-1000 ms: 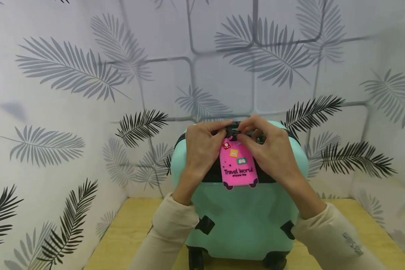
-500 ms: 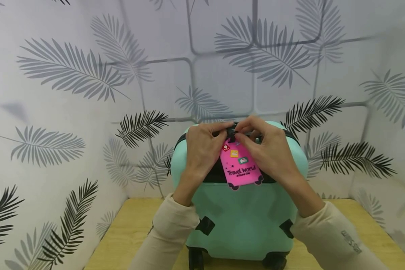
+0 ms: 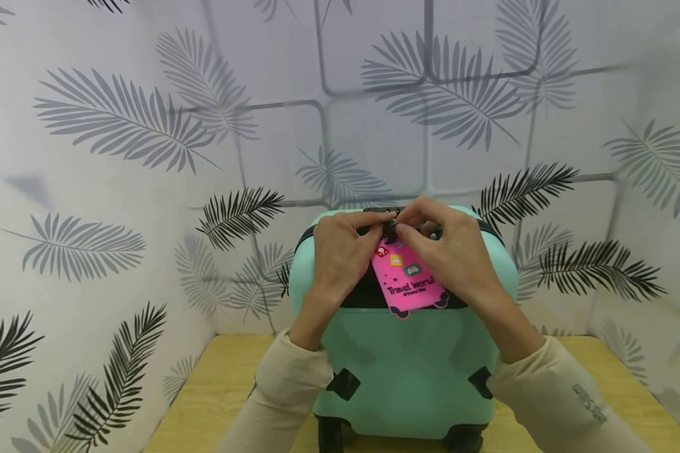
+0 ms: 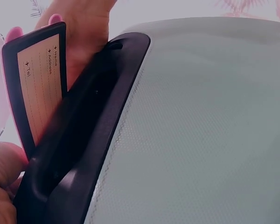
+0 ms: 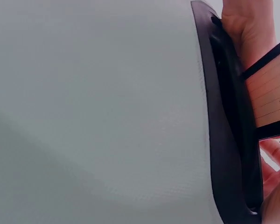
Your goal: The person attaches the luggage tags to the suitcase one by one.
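**Item: pink luggage tag at the handle of a mint suitcase**

Location. The luggage tag (image 3: 409, 281) hangs against the near upper face of the suitcase (image 3: 402, 371), over the black handle (image 3: 368, 292) that runs across the top. It sits tilted, lower corner swung toward the right. The suitcase stands upright on its wheels (image 3: 328, 434) on a wooden table (image 3: 204, 396), set into the far corner of a leaf-print backdrop (image 3: 119, 126).

Hands. The left hand (image 3: 340, 258) and right hand (image 3: 459, 258) meet at the top centre of the case, fingertips drawn narrow and pinching the small black strap buckle (image 3: 390, 230) above the tag. Both wrists wear cream sleeves (image 3: 289, 390).

Reverse. The left wrist view shows the tag's back (image 4: 39, 84): a paper address card with printed lines, framed in black, standing just beside the handle (image 4: 84, 140). The right wrist view shows the same card edge (image 5: 270, 93) beyond the handle (image 5: 228, 130).

Handling, judged.
- Tag: light, flexible rubbery body; likely to flop and swing when released. Best taken at the strap or upper edge, not the card window.
- Strap and buckle: small and fiddly; a fingertip pinch suits it, and it could slip from the pads.
- Suitcase: hard, smooth shell, slightly textured; rigid, but on wheels, so it may roll under a push. Take hold at the handle.
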Demonstrator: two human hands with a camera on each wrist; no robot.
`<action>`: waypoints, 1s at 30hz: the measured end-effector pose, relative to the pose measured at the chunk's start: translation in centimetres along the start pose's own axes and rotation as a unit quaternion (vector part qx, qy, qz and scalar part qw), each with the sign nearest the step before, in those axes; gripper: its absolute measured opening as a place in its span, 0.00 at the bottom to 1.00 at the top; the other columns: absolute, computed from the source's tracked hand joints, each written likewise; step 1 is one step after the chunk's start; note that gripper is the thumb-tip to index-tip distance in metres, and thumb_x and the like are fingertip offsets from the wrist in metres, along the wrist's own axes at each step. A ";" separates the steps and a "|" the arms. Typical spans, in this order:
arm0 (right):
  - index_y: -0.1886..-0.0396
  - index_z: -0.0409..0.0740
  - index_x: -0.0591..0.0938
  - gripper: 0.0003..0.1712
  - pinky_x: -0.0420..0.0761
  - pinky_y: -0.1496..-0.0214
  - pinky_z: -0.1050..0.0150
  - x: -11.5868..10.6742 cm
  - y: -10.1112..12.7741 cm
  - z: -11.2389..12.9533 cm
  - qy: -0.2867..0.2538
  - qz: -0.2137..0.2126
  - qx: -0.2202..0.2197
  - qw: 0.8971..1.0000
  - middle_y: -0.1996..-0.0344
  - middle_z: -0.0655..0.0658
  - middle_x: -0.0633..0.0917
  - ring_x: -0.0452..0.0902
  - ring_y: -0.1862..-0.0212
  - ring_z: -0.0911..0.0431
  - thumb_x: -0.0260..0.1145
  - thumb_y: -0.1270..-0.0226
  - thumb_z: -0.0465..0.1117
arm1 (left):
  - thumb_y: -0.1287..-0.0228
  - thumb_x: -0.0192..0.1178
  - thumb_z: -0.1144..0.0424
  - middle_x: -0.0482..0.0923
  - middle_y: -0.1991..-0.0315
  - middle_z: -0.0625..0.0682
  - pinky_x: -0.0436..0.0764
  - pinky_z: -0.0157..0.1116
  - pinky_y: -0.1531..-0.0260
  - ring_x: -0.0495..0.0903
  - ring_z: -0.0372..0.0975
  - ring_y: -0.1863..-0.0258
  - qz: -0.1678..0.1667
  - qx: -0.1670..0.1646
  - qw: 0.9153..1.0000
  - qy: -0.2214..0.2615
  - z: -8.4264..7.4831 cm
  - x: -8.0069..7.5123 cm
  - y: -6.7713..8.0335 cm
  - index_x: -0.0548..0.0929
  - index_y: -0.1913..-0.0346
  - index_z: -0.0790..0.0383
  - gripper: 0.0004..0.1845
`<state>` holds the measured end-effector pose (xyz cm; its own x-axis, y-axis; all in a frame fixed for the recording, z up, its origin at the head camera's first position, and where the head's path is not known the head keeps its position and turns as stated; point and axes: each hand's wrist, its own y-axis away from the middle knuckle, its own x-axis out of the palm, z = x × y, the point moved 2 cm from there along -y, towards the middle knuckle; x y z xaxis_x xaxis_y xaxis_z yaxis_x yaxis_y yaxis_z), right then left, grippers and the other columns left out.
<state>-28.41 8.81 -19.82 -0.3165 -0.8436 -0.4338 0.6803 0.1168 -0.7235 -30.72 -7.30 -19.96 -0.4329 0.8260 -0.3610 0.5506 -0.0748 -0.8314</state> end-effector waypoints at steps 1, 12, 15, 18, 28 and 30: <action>0.67 0.54 0.84 0.03 0.73 0.69 0.60 0.0 0.0 0.0 -0.003 0.003 0.006 1.000 0.72 0.54 0.84 0.77 0.68 0.58 0.66 0.35 0.41 | 0.43 0.61 0.69 0.81 0.85 0.47 0.50 0.30 0.89 0.54 0.32 0.90 0.001 -0.001 1.000 0.004 0.1 0.0 0.0 0.92 0.61 0.52 0.13; 0.66 0.51 0.85 0.02 0.74 0.63 0.58 -0.2 -0.7 0.1 -0.014 0.030 0.043 0.999 0.70 0.51 0.85 0.78 0.67 0.56 0.67 0.37 0.41 | 0.43 0.62 0.67 0.87 0.73 0.43 0.51 0.31 0.90 0.55 0.32 0.90 0.022 -0.024 0.998 0.047 0.5 -0.3 0.1 0.92 0.61 0.47 0.13; 0.66 0.53 0.85 0.02 0.74 0.66 0.59 -0.1 -0.6 0.1 -0.005 0.015 0.041 0.999 0.71 0.52 0.85 0.78 0.68 0.57 0.67 0.37 0.41 | 0.41 0.62 0.66 0.88 0.68 0.42 0.52 0.31 0.90 0.55 0.32 0.90 0.033 -0.021 0.997 0.063 0.7 -0.3 0.1 0.91 0.60 0.47 0.12; 0.66 0.53 0.85 0.02 0.73 0.68 0.60 0.0 -0.6 0.1 -0.002 0.002 0.037 0.999 0.71 0.53 0.86 0.77 0.70 0.58 0.67 0.37 0.41 | 0.40 0.64 0.66 0.88 0.65 0.43 0.61 0.30 0.87 0.69 0.28 0.84 0.046 -0.016 0.995 0.089 0.8 -0.4 0.1 0.91 0.59 0.50 0.10; 0.64 0.52 0.84 0.03 0.74 0.71 0.60 0.0 -0.4 0.0 0.007 -0.014 0.027 1.000 0.71 0.53 0.85 0.77 0.72 0.57 0.68 0.37 0.40 | 0.39 0.65 0.67 0.88 0.62 0.45 0.81 0.35 0.63 0.83 0.28 0.60 0.071 -0.010 0.990 0.119 0.5 -0.8 0.1 0.91 0.58 0.53 0.10; 0.63 0.52 0.84 0.04 0.74 0.70 0.60 0.1 -0.4 0.0 0.006 -0.014 0.026 1.000 0.70 0.52 0.85 0.77 0.72 0.57 0.68 0.37 0.40 | 0.39 0.65 0.67 0.88 0.61 0.44 0.81 0.36 0.59 0.82 0.27 0.58 0.078 -0.008 0.990 0.118 0.6 -0.9 0.2 0.90 0.57 0.52 0.10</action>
<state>-28.72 8.69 -19.56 -0.3432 -0.8400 -0.4202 0.7051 0.0652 -0.7061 -30.65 -8.35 -20.02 -0.1634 0.9129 -0.3740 0.6089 -0.2049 -0.7663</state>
